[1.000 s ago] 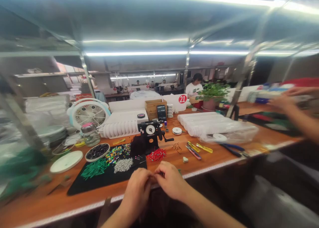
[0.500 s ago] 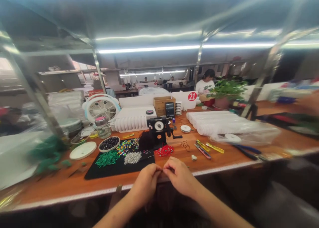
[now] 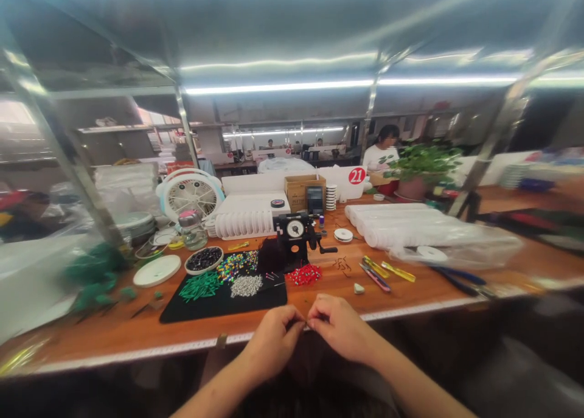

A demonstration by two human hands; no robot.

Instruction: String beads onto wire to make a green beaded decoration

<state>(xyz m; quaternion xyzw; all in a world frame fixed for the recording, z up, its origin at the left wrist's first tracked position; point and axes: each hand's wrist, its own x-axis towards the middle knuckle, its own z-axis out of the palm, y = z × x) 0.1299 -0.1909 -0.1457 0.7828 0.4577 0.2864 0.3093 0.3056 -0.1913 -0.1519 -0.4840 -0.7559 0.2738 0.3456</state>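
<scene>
My left hand [image 3: 279, 334] and my right hand [image 3: 338, 325] meet fingertip to fingertip at the table's front edge. Each is closed in a pinch; whatever lies between the fingers is too small to name. Just beyond them is a pile of small red pieces [image 3: 305, 274]. Left of that, a black mat [image 3: 205, 310] carries green tube-like pieces [image 3: 199, 286], silvery pieces [image 3: 246, 286] and multicoloured beads [image 3: 235, 267]. A black hand-cranked device with a dial [image 3: 295, 228] stands behind the red pile.
Cutters and pliers with blue handles [image 3: 460, 276], yellow-handled tools [image 3: 398, 271] and a small white lump [image 3: 359, 289] lie to the right. Bagged white rolls [image 3: 401, 226] are behind them. A fan [image 3: 191, 196], a glass jar [image 3: 194, 232] and a round white lid [image 3: 156, 271] stand left.
The view has shifted slightly, so the table items sit a little further right. My hands stay together in a pinch, their fingertips slightly further apart. The phone-like screen at the back has lit up.
</scene>
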